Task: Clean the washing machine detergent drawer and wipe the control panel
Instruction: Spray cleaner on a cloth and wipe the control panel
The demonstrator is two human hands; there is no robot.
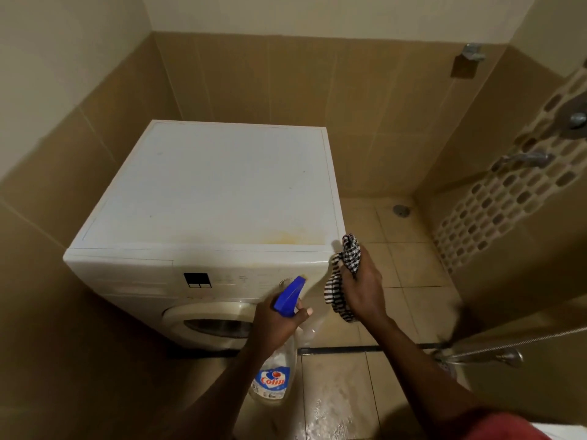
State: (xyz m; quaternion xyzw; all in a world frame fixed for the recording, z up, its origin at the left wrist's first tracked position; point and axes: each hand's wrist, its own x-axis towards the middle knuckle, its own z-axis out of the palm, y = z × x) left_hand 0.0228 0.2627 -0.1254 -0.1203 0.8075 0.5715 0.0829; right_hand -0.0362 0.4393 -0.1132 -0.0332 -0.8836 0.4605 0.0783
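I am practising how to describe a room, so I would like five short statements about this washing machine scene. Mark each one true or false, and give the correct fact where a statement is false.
1. The left hand grips a spray bottle with a blue trigger head. True.
2. The right hand holds a yellow sponge. False: it holds a black-and-white checked cloth.
3. The top of the washing machine has a yellowish stain near its front right corner. True.
4. The detergent drawer is pulled fully out. False: it sits closed, and nothing sticks out from the machine's front.
5. The floor tiles near the person look wet. True.
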